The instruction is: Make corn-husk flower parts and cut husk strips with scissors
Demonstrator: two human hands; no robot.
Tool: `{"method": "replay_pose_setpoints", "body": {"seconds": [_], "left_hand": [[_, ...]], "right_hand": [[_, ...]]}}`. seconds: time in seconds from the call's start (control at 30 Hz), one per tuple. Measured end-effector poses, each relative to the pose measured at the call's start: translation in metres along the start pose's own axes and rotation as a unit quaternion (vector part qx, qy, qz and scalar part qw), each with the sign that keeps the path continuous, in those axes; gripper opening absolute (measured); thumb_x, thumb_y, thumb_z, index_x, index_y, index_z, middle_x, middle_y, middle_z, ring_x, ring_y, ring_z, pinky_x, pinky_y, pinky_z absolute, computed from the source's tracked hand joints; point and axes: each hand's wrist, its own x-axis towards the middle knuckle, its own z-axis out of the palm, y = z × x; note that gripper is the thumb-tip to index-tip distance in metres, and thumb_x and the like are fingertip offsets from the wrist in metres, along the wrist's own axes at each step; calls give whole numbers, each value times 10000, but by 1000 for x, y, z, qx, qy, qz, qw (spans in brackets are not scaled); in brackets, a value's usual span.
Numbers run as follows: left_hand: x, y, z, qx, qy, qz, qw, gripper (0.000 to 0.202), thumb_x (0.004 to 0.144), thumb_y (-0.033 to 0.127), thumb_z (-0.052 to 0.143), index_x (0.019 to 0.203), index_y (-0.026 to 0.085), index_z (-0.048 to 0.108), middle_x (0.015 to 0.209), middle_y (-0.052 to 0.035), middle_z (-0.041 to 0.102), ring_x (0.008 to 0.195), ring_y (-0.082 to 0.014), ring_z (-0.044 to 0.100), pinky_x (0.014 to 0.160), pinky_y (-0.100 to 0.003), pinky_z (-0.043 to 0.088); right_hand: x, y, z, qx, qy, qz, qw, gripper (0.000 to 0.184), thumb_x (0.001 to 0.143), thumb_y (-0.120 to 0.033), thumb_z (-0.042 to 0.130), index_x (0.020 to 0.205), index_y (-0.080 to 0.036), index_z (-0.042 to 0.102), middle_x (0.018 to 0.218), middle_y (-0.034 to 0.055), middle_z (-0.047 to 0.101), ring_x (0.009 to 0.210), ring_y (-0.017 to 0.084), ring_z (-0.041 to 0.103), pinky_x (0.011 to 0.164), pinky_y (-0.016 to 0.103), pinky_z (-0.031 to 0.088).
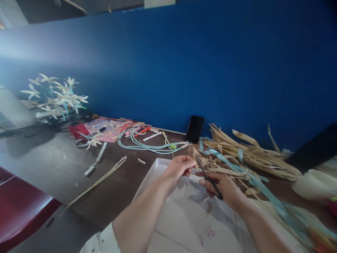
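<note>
Above the far part of a shallow white box lid [181, 225], my left hand [180, 168] is closed in a pinch. Whatever is between its thumb and fingertips is too small to make out; tan husk shreds show just behind. Dark scissors [213, 185] are gripped in my right hand [223, 188], their blades pointing up and away, close beside the left fingertips. A small brown scrap [209, 208] lies in the lid, above red handwritten marks. Long dried corn husks [252, 156] lie beyond my right hand, with a light blue ribbon [226, 158] across them.
A black phone [195, 129] leans against the blue wall [168, 70]. Looped pale blue cords [147, 149] lie left of it. Farther left stand husk flowers [61, 96]. A split husk strip [100, 181] lies on the dark table [126, 186]. A white roll [316, 184] sits right.
</note>
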Motion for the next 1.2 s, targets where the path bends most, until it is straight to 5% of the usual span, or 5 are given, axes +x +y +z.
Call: {"method": "replay_pose_setpoints", "body": {"seconds": [0.67,1.2], "left_hand": [[4,-2,-6,64,18,11,998,141,639,247,626,725,144,583,678,-12,560,499,-50,416,443,-173,323],[5,-2,-10,169,33,88,981,254,763,391,552,691,148,538,604,11,522,519,-73,456,513,-204,405]], "right_hand": [[-2,0,-4,-7,-9,8,1000,594,774,-534,591,1155,-80,634,487,-22,494,471,119,445,502,264,331],[-1,9,-8,-46,-21,41,998,628,717,-585,624,1130,-114,662,497,-7,525,493,132,484,498,252,348]]}}
